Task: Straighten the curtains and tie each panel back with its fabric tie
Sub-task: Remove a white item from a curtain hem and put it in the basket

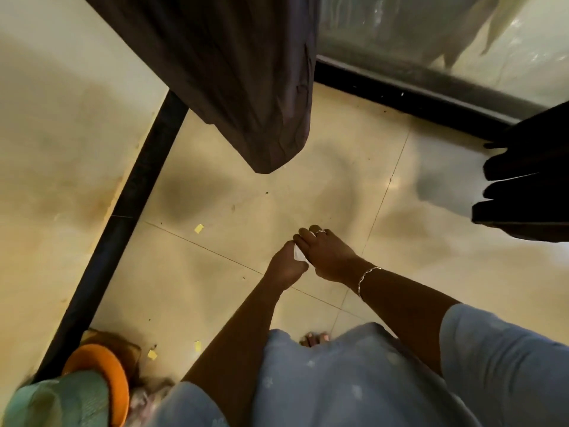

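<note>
From the head view we look down at a pale tiled floor (246, 217). Our left hand (284, 266) is curled and pinches a small white scrap (298, 253). Our right hand (328, 257) meets it from the other side, fingers bent over the same scrap and holding it too. The two hands touch low in the middle, above the floor. What the scrap is, we cannot tell.

The left curtain (246, 87) hangs dark and bunched at upper middle, its hem clear of the floor and well apart from our hands. The right curtain (529, 186) shows as black folds at the right edge, also apart from them. Between the two runs a black sill (400, 90) under the window (462, 35).

A ring (320, 232) sits on a right finger and a bracelet (366, 277) on that wrist, above a light blue sleeve (505, 349). A black skirting (129, 217) lines the cream wall (61, 118) on the left. Yellow bits (199, 228) lie scattered on the tiles. An orange bowl (104, 371) and something green (61, 402) fill the lower left corner. A sandalled foot (315, 339) peeks out below.
</note>
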